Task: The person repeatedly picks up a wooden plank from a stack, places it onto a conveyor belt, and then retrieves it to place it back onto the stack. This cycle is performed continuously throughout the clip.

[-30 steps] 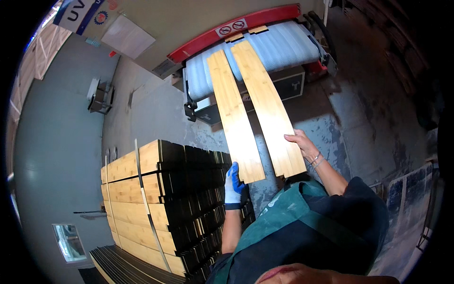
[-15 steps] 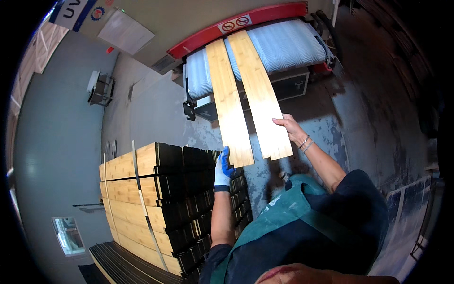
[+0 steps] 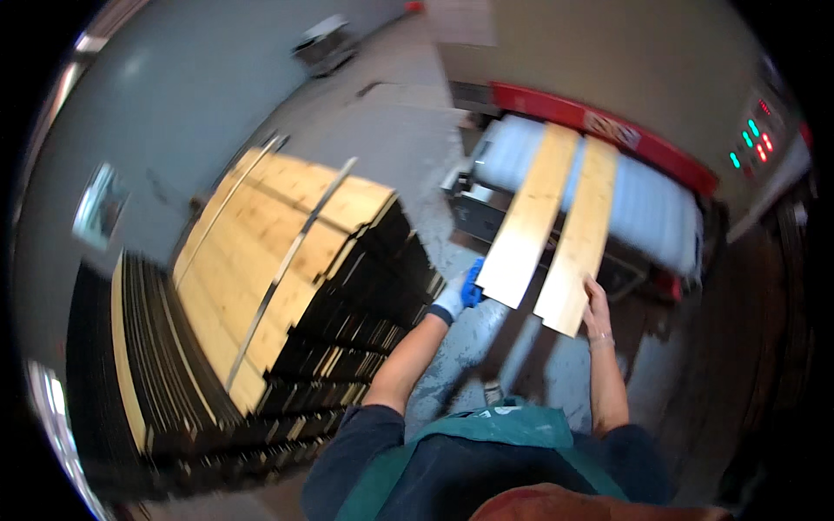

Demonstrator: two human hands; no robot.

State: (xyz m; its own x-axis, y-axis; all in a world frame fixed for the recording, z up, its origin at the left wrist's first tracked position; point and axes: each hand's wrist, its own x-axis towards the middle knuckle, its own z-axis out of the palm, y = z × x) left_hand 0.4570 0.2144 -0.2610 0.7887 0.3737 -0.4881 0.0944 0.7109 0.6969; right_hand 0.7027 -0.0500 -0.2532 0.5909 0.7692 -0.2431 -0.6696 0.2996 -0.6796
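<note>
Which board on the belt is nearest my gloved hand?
The left board, at your gloved left hand; your bare right hand touches the right board.

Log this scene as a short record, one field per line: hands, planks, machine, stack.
Left hand: gloved left hand, on the near end of the left plank
Right hand: bare right hand, gripping the outer edge of the right plank
Planks: side by side, slightly apart, far ends over the belt
Machine: pale blue belt, red bar behind it, lit panel to the right
Stack: wooden boards at left, two straps across
</note>
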